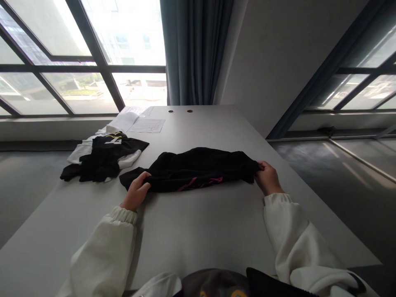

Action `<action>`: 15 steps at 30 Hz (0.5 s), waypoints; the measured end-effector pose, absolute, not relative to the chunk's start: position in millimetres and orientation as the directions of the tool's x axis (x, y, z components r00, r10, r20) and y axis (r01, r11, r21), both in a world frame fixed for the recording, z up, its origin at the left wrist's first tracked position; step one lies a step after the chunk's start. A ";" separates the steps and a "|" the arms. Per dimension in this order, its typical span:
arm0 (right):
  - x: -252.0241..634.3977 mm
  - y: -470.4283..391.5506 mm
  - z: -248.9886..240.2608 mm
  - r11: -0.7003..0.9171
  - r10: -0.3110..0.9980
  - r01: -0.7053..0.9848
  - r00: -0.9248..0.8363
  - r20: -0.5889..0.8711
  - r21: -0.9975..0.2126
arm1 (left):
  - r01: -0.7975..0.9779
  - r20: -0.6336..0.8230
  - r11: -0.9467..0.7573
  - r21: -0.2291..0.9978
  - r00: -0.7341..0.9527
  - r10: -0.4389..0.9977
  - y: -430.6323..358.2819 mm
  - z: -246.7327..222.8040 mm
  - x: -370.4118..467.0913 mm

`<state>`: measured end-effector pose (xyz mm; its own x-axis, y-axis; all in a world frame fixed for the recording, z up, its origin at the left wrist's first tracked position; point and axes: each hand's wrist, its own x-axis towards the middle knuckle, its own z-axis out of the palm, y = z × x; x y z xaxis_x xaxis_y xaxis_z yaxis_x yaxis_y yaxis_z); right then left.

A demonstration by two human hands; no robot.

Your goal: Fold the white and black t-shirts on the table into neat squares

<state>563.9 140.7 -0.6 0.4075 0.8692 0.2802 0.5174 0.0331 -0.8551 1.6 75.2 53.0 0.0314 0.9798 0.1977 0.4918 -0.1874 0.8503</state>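
Black cloth (pixel 201 161) pinched at opposite ends in left grip (pixel 145 182) and right grip (pixel 261 167); gathered lengthwise between them over counter (pixel 204 231), neither flat nor neatly folded. Clothes (pixel 103 161) beyond left grip, rumpled.

Left hand (pixel 138 191) and right hand (pixel 268 177) spread wide apart, fingers pinched, both forearms reaching forward, white sleeves to the wrists

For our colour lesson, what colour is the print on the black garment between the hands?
The print is pink, seen best in the head view.
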 end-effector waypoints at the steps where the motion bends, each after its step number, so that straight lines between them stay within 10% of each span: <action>1: 561.6 139.1 -0.2 0.089 0.895 0.457 0.353 0.272 -0.885 | 0.479 0.192 -0.175 0.860 0.013 0.981 75.9 51.5 0.1; 7: 549.3 133.4 2.6 0.219 0.953 0.369 0.119 0.279 -0.903 | 0.497 0.214 -0.129 0.858 -0.117 0.970 79.4 47.4 2.0; 15: 566.9 137.1 -2.2 0.084 0.807 0.591 0.432 0.403 -0.802 | 0.543 0.307 -0.011 0.840 -0.457 0.835 86.7 44.0 -18.7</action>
